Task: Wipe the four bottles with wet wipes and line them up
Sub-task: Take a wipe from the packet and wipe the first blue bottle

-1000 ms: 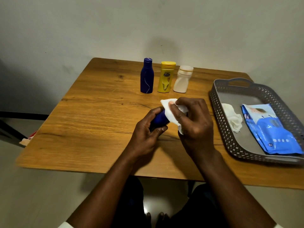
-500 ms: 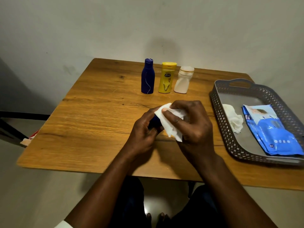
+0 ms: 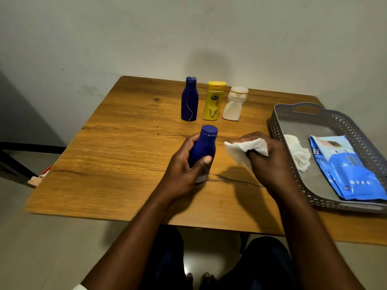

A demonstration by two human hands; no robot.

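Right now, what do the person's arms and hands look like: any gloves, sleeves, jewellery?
Both hands are bare: no gloves, rings or watch show on the left hand or the right hand. The forearms are uncovered. A sliver of white sleeve shows at the frame's bottom edge on the left arm.

Three bottles [image 3: 213, 100] stand in a row behind the held bottle [image 3: 204, 147]; the tray [image 3: 278, 122] lies right.

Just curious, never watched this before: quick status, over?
Left hand grips blue bottle; right hand holds wipe, clear of it. Three bottles lined up behind. Nothing in the way.
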